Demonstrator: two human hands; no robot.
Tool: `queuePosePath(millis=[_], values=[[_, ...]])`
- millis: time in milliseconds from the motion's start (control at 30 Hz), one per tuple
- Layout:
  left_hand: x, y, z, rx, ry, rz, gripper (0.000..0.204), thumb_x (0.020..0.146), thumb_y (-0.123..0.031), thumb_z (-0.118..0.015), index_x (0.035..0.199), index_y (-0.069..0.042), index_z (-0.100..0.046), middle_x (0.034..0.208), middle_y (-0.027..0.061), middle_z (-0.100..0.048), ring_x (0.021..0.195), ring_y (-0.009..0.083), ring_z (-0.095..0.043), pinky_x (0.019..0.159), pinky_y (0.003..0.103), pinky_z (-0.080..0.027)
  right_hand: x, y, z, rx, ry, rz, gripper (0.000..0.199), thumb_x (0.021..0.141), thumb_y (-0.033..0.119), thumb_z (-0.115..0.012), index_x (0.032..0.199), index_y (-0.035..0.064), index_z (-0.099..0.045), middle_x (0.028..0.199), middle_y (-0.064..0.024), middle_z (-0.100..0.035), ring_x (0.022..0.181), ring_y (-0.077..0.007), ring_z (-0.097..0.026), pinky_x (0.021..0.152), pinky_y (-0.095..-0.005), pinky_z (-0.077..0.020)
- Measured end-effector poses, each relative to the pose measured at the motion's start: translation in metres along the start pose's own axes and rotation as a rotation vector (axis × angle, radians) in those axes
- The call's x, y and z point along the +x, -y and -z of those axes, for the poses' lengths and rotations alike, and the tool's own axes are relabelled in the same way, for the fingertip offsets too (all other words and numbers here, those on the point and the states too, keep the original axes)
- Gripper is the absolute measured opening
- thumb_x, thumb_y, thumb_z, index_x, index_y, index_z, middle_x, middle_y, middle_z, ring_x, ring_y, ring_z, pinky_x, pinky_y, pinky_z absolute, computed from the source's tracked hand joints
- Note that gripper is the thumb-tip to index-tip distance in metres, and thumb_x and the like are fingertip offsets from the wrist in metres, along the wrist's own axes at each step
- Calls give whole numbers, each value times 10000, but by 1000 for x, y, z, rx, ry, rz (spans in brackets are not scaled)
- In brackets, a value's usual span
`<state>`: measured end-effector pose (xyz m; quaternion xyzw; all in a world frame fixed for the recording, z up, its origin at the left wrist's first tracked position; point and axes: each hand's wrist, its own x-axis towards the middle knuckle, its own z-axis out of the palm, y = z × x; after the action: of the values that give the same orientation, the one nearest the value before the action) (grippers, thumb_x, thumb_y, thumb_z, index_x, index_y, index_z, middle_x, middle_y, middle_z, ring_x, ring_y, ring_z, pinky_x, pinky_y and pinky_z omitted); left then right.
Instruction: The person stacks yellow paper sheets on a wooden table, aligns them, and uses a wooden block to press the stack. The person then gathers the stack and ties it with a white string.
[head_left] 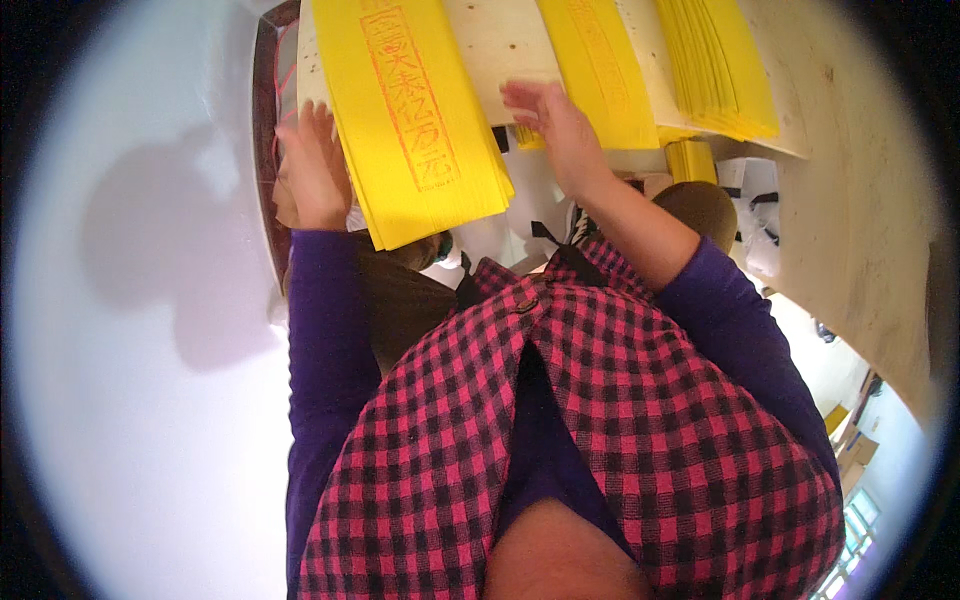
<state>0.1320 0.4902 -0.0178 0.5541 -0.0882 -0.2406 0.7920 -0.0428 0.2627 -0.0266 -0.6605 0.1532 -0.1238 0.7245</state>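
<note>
A long stack of yellow paper sheets [350, 110] with red printing lies at the table's front edge, its near end jutting out past the wood. My left hand [318, 175] is upright along the left side of this stack, fingers stretched out and close to its edge; whether it touches the paper I cannot tell. To the right of the stack, my right hand [565, 135] hangs in the gap before a second yellow stack [605, 90]. Its fingers are spread and hold nothing.
Further right lies a third, fanned yellow stack [720, 75] on the pale wooden table [490, 45]. Below the table edge sit another yellow bundle [690, 162] and a white bag [762, 235]. A white wall [150, 420] runs close along the left.
</note>
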Motion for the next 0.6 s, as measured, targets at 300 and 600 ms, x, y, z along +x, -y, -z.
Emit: queuePosePath(millis=[300, 600], values=[[-99, 11, -29, -122, -34, 118, 644, 971, -509, -172, 1290, 0, -404, 1272, 99, -487, 1168, 210, -461, 1006, 324, -333, -40, -9, -31, 211, -8, -300, 706, 948, 552, -250, 1354, -16, -353, 1382, -149, -392, 1299, -217, -319, 1072, -349, -226], [-107, 21, -41, 57, 84, -71, 558, 987, -460, -171, 1260, -34, -406, 1231, 99, -497, 1149, 229, -463, 994, 370, -329, -39, -1, -62, 374, 97, -326, 636, 957, 523, -264, 1361, 44, -372, 1339, -122, -451, 1228, -208, -414, 1026, -334, -295]])
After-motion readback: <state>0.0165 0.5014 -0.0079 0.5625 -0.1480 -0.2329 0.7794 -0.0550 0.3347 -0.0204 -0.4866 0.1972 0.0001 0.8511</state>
